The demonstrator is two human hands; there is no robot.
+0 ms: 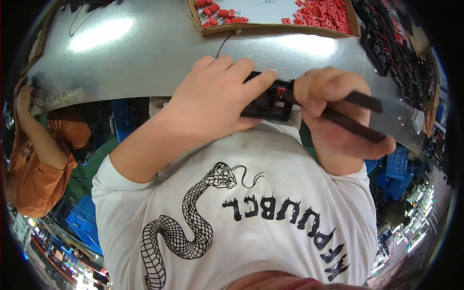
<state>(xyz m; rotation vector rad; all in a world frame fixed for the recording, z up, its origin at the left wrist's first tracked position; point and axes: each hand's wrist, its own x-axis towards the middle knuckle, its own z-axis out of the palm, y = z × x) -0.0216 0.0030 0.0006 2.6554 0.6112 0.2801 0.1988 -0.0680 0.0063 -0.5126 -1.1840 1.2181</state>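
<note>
My left hand [217,89] is closed round a small black plastic housing [267,107], pressing it against the table's near edge, in front of my shirt. A round fan-like shape shows inside the housing, and a small red piece [281,91] sits near its right end. In my right hand [333,92], fingers are wrapped round dark-handled pliers [355,126]. The handles are spread apart and point right, slightly blurred. The tool's front end reaches the housing beside the red piece; my fingers partly hide its jaws. A thin dark wire with a white connector [237,32] emerges beyond my left hand.
A shallow cardboard box [275,28] of small red parts stands at the far side of the metal table [130,65]. Several black fan units [379,53] with wires are piled at the far right. A person in orange [41,169] works at left; blue crates [84,220] stand below.
</note>
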